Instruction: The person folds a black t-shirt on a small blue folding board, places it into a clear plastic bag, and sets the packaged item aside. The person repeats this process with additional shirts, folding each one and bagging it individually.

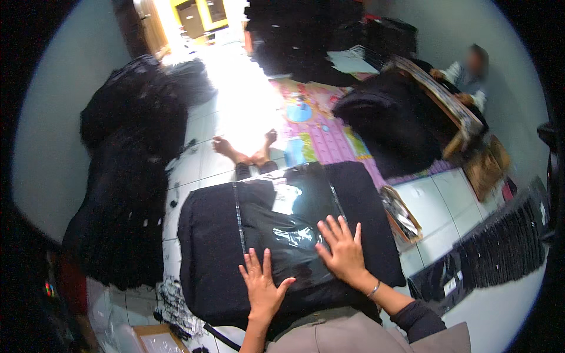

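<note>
A clear plastic bag (288, 236) with dark folded cloth in it and a white label (286, 199) near its far end lies flat in front of me. Under it is a wide black padded surface (209, 247), which reaches out past both sides of the bag. My left hand (262, 289) rests with fingers spread at the bag's near left edge. Across from it, my right hand (343, 253) lies flat over the bag's right side, fingers apart, a bracelet on the wrist. Neither hand grips anything.
Black cloth piles (126, 176) stand at left. At right are a row of packed black bags (500, 247), an open box (403, 215) and a cardboard box (487, 167). Another person (471, 76) sits at a low table (438, 94) beside a black heap (388, 123). A pink mat (321, 132) covers part of the tiles.
</note>
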The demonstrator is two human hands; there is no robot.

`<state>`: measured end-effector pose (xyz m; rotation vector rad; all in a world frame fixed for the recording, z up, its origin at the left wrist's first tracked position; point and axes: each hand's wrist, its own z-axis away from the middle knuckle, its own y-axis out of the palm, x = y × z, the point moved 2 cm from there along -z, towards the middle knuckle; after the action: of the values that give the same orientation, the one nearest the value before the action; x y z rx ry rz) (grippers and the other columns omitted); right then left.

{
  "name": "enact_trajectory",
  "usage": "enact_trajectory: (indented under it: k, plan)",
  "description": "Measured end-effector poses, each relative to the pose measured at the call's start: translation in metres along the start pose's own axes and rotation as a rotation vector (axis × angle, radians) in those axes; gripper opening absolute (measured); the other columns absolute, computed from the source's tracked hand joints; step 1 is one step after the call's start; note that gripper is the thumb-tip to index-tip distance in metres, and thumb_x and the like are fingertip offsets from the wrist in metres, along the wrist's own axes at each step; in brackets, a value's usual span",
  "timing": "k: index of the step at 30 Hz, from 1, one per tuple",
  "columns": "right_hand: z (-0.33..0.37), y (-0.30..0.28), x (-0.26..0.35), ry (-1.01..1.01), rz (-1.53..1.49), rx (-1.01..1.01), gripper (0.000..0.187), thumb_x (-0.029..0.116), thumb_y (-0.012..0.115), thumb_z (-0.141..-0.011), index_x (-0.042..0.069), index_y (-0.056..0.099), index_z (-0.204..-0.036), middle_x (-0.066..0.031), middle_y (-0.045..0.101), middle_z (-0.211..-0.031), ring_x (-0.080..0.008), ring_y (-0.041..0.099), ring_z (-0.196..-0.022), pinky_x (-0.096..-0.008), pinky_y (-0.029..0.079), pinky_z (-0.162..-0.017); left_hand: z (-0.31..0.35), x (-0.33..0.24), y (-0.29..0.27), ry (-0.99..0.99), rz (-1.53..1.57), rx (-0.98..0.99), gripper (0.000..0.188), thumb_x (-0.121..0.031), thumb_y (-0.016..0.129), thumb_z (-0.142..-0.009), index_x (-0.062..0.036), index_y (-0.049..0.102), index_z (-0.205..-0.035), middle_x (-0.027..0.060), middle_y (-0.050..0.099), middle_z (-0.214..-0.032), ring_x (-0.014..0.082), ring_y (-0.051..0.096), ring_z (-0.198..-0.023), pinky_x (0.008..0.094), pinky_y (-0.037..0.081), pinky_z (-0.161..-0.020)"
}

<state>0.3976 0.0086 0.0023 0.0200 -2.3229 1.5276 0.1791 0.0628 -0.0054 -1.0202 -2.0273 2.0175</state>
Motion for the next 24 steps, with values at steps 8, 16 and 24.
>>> enact_trajectory:
  k: [8, 16, 24]
  plan:
    - [0.030, -0.005, 0.015, -0.326, -0.271, -0.110, 0.050, 0.036, 0.057, -0.090, 0.002, 0.054, -0.126, -0.0161, 0.050, -0.137, -0.0357, 0.046, -0.129, -0.0574, 0.033, -0.106, 0.007, 0.016, -0.038, 0.224, 0.149, 0.271, 0.045, -0.027, 0.072, -0.081, -0.0051, 0.063, -0.119, 0.0161, 0.052, -0.136, 0.0319, 0.050, -0.124, 0.0437, 0.037, -0.106]
    - [-0.009, -0.046, 0.020, -0.035, -0.654, 0.150, 0.026, 0.013, 0.061, -0.085, 0.000, 0.063, -0.107, -0.0148, 0.067, -0.082, -0.0254, 0.069, -0.074, -0.0378, 0.054, -0.064, -0.009, 0.040, -0.082, 0.317, 0.471, -0.428, 0.025, -0.015, 0.062, -0.091, -0.0001, 0.065, -0.110, 0.0152, 0.065, -0.115, 0.0300, 0.061, -0.108, 0.0412, 0.047, -0.094]
    - [0.079, -0.247, -0.037, 0.812, -1.459, -0.579, 0.035, 0.029, 0.059, -0.093, -0.004, 0.065, -0.104, -0.0119, 0.069, -0.093, -0.0167, 0.068, -0.080, -0.0282, 0.055, -0.074, -0.038, 0.150, -0.041, -0.086, -0.057, -0.377, 0.028, -0.018, 0.053, -0.098, -0.0029, 0.062, -0.120, 0.0157, 0.055, -0.131, 0.0315, 0.053, -0.120, 0.0429, 0.042, -0.103]
